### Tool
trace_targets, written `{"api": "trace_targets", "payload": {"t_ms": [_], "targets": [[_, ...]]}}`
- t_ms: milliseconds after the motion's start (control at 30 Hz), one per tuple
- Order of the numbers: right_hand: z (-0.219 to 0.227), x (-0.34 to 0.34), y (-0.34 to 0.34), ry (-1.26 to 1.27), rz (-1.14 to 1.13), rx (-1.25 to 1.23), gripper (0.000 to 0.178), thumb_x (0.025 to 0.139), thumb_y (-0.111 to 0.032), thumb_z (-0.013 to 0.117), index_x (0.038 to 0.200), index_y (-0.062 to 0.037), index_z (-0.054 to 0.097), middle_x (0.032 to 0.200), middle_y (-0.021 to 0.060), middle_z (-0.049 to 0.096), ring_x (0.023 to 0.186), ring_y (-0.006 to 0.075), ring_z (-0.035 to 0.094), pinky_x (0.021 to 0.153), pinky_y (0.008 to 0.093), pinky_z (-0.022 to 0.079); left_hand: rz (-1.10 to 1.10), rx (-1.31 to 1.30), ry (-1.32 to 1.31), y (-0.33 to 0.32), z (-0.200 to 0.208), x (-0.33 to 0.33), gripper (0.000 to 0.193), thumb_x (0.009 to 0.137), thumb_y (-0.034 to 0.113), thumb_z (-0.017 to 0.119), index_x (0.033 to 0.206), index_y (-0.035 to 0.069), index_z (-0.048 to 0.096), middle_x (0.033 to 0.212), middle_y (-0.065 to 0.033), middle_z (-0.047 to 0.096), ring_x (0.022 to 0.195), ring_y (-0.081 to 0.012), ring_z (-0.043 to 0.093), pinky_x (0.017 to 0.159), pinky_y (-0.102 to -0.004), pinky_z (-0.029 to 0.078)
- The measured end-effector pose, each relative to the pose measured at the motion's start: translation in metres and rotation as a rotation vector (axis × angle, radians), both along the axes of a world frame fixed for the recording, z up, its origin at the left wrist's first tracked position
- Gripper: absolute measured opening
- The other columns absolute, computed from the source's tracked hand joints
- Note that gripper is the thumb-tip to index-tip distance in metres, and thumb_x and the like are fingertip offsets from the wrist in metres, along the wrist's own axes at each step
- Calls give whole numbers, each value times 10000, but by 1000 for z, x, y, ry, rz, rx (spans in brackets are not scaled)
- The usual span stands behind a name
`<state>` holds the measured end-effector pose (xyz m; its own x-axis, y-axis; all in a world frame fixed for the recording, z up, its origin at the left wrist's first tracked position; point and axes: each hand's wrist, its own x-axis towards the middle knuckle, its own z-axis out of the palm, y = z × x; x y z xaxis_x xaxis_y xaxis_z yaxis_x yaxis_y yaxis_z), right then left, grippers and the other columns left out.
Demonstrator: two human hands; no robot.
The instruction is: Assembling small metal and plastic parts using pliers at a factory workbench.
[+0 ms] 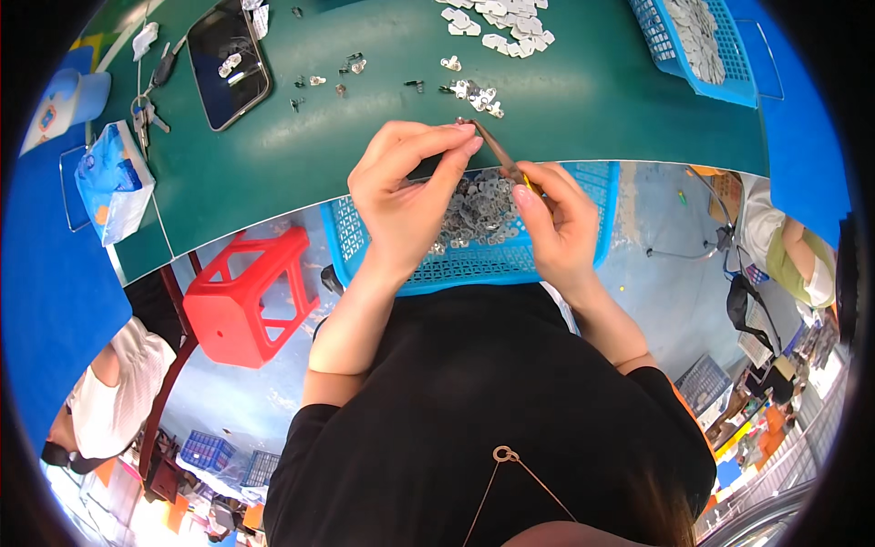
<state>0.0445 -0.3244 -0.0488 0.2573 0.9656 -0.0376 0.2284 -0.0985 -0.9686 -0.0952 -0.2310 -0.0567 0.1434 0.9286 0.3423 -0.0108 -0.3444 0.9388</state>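
Left hand (pixel 401 190) pinches tiny dark part (pixel 462 120), right hand (pixel 563 219) grips slim metal tweezers (pixel 498 153); apparently mid-piece, flat white pieces (pixel 526 25) left, finished count unclear.

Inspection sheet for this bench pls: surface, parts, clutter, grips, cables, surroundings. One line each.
Surface: green bench, small parts scattered across it.
Parts: white pieces piled at the far side; metal parts clustered beyond the grips; near basket holds grey parts; far basket at right holds pale pieces.
Clutter: phone with bits on its screen; keys; blue-white pack.
Left grip: thumb and finger pinched, seemingly on a tiny part, kind unclear.
Right grip: holds tweezers, tips by the left fingertips.
Cables: thin grey cord or rod at right, unclear which.
Surroundings: red stool at left; people both sides.
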Motion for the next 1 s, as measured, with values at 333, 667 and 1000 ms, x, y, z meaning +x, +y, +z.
{"api": "trace_targets", "payload": {"t_ms": [333,667,1000], "targets": [[1,5,2,-22,37,-53,227,890,-45,553,1091,57,583,999,123,626,856,129,553,743,235,431,-14,-24,-13,2,3,0,182,714,-71,718,868,26,708,821,-70,652,726,-129,626,628,-217,509],[3,5,2,-12,18,-98,219,897,-52,545,1077,63,595,1014,127,629,880,134,559,767,245,443,-67,12,33,5,1,-2,172,728,-84,688,861,24,704,851,-80,661,770,-152,632,662,-241,511],[14,-3,4,129,-33,-97,215,920,-112,513,1002,49,629,867,40,591,674,45,465,573,180,365,-123,-477,-255,3,24,-5,157,837,29,661,973,-38,622,855,-73,648,790,-116,640,692,-210,499]]}}
